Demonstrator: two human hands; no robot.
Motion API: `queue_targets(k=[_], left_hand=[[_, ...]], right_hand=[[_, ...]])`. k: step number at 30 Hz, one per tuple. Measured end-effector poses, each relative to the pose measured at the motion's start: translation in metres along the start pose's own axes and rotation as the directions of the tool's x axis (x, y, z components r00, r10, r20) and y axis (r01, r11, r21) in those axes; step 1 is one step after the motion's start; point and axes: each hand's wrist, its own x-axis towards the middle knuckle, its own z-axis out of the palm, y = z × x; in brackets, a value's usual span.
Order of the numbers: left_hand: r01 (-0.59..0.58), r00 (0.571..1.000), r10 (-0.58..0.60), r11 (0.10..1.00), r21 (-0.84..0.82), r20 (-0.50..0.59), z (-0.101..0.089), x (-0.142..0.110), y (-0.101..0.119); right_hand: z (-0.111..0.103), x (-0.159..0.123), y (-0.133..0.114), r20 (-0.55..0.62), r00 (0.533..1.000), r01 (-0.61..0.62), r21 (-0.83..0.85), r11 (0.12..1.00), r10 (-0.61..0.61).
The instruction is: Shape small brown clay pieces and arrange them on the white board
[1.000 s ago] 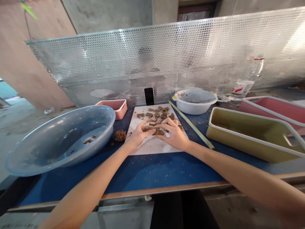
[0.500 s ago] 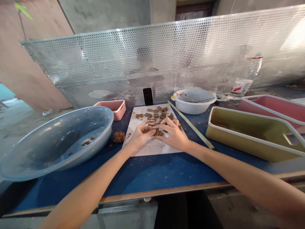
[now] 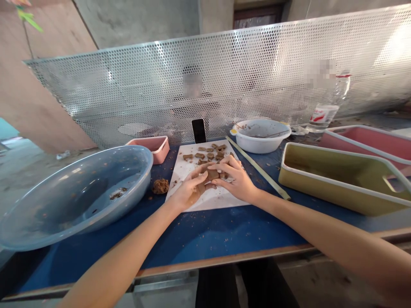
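Both my hands meet over a white board (image 3: 212, 199) on the blue table. My left hand (image 3: 189, 190) curls its fingers round a brown lump of clay (image 3: 212, 175). From the other side my right hand (image 3: 234, 179) closes its fingertips on the same lump. Several small brown clay pieces (image 3: 205, 155) lie at the far end of the board. A loose brown clay ball (image 3: 160, 186) rests on the table left of the board.
A big blue basin (image 3: 73, 192) stands at left, a pink box (image 3: 150, 147) behind it. A phone (image 3: 199, 130) leans on the perforated metal screen. A white bowl (image 3: 261, 137), a stick (image 3: 260, 171), a yellow tray (image 3: 340, 179), a pink tray (image 3: 372, 143) and a bottle (image 3: 324, 113) stand at right.
My hands drew slightly nearer and lifted the brown lump a little; my left hand turned more under it. The view shifted slightly.
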Motion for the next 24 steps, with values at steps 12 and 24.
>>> queue_targets(k=[12,24], left_hand=[[0.019,0.993,-0.005,0.992,0.122,-0.116,-0.005,0.002,-0.002],[-0.012,0.986,0.029,0.995,0.102,-0.164,-0.013,0.006,-0.004]], right_hand=[[-0.001,0.001,-0.008,0.058,0.998,-0.019,-0.046,0.999,0.022],[0.002,0.001,-0.005,0.088,0.995,-0.031,-0.087,0.996,0.039]])
